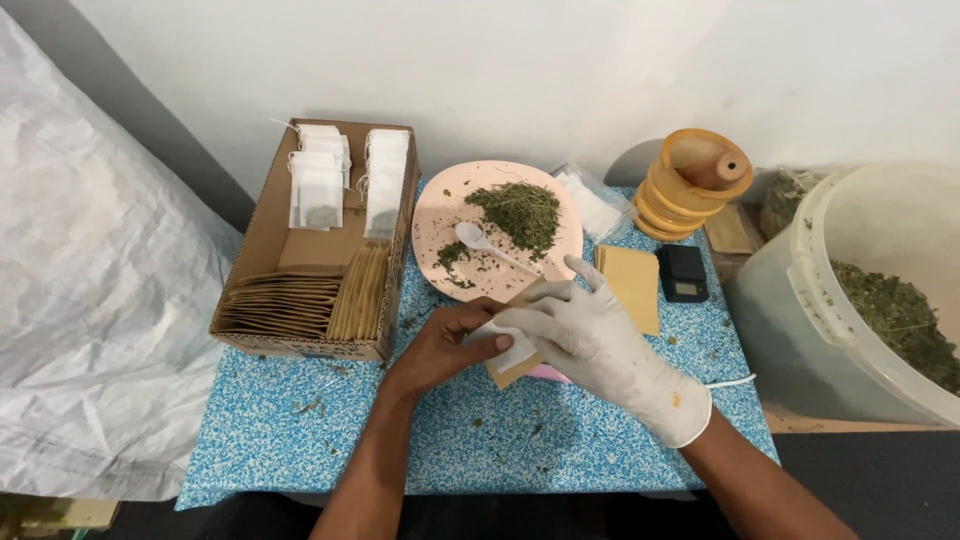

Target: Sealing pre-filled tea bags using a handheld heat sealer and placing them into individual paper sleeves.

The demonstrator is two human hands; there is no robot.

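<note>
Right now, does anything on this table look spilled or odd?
Yes. Green herb crumbs lie scattered over the blue tablecloth, off the pink plate. Also, only the right hand wears a glove; the left hand is bare.

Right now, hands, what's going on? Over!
Left hand bare, right hand gloved, both pinching a small white tea bag over a brown envelope. Pink plate with dried herbs and white spoon right behind. Nothing blocking.

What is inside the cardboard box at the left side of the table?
The cardboard box holds white tea bags standing in rows at its far end, and brown paper envelopes stacked on edge at the near end. The bags cover whatever lies under them; the box floor shows only between the groups.
</note>
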